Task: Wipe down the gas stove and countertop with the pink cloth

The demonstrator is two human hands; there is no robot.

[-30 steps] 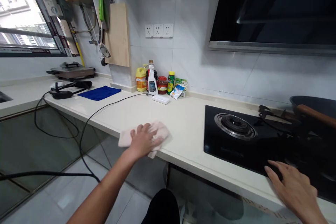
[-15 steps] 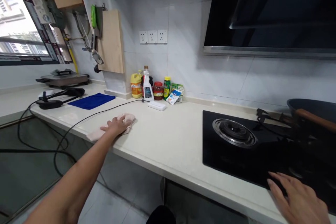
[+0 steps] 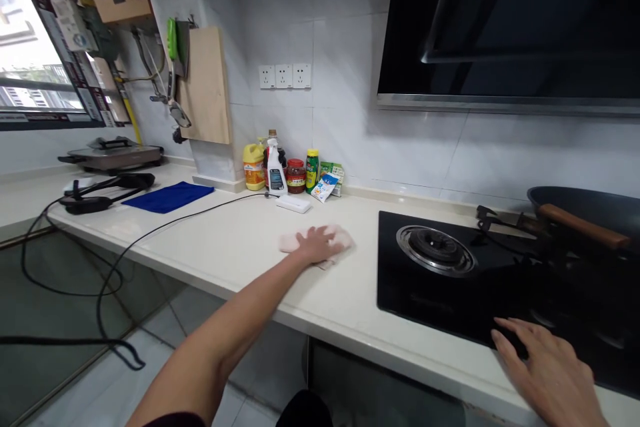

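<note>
My left hand (image 3: 316,245) presses down on a pale pink cloth (image 3: 344,238) on the white countertop (image 3: 240,247). Its fingers are bent and somewhat apart, gripping the cloth from above; motion blurs them a little. The cloth spreads out on both sides of the hand, left of the black gas stove (image 3: 435,300). Over the stove's front edge, my right hand (image 3: 550,363) rests with its fingers extended and holds nothing. A white box-like item (image 3: 293,204) lies on the counter behind the cloth.
Along the wall stand a yellow jug (image 3: 254,168), a white spray bottle (image 3: 276,170), a red-lidded jar (image 3: 296,177) and packets (image 3: 325,187). A black cable (image 3: 200,215) crosses the counter near a blue cloth (image 3: 170,196). A wok (image 3: 590,203) sits at the right.
My left hand has slid the pink cloth to the right across the counter, closer to the stove. My right hand stays by the stove's front edge. The view has shifted slightly.
</note>
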